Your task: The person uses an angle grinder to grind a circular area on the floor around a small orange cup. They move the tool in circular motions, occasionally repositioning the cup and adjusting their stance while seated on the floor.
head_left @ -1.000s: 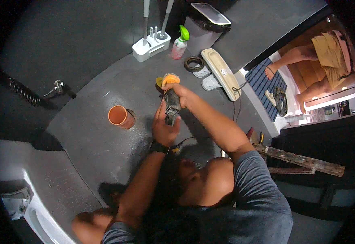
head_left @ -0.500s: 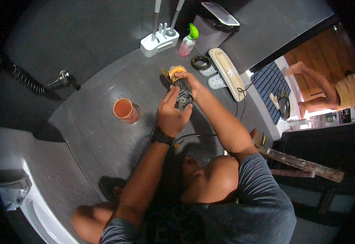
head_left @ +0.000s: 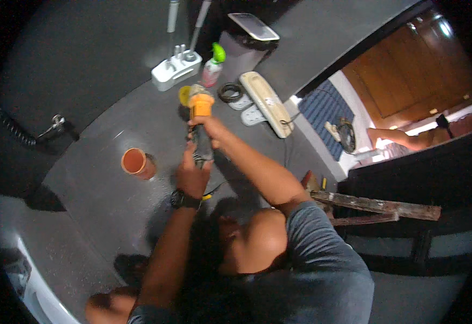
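Both my hands hold a yellow and black angle grinder (head_left: pixel 201 106), its head pointing away from me and a round yellow disc (head_left: pixel 185 96) at its left side. My right hand (head_left: pixel 213 132) is closed around the body just behind the yellow part. Behind it, my left hand (head_left: pixel 194 177) wraps the dark rear end of the tool. A cable trails off near the left wrist. To the left, apart from the hands, a short orange-brown tube or cup (head_left: pixel 137 163) stands upright on the wet grey floor (head_left: pixel 101 200).
Ahead stand a white brush holder (head_left: pixel 176 71), a spray bottle (head_left: pixel 212 70) and a bin (head_left: pixel 241 54). A black ring (head_left: pixel 229 93), slippers (head_left: pixel 253 115) and a cream power strip (head_left: pixel 268 105) lie to the right. Nearer are wooden pieces (head_left: pixel 376 205). Another person's limb (head_left: pixel 409 139) shows beyond the doorway.
The grinder has moved forward and left, and its head now points straighter away. My left hand has gone from lying along its body to wrapping its rear. The view has shifted too.
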Action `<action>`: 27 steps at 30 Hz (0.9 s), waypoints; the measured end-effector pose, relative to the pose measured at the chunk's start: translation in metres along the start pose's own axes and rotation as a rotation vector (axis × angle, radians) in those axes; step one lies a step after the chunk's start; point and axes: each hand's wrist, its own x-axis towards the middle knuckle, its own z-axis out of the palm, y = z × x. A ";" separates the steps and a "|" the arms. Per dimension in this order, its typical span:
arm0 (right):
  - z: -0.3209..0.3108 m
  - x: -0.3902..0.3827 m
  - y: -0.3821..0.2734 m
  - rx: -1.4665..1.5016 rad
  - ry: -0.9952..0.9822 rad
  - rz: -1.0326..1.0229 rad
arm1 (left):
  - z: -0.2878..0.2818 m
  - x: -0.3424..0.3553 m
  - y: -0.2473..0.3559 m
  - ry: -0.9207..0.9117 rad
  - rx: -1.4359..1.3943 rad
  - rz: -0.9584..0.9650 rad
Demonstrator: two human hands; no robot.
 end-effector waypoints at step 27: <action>0.051 -0.089 -0.084 -0.999 0.225 -0.262 | 0.023 -0.011 0.083 0.169 -0.427 -0.252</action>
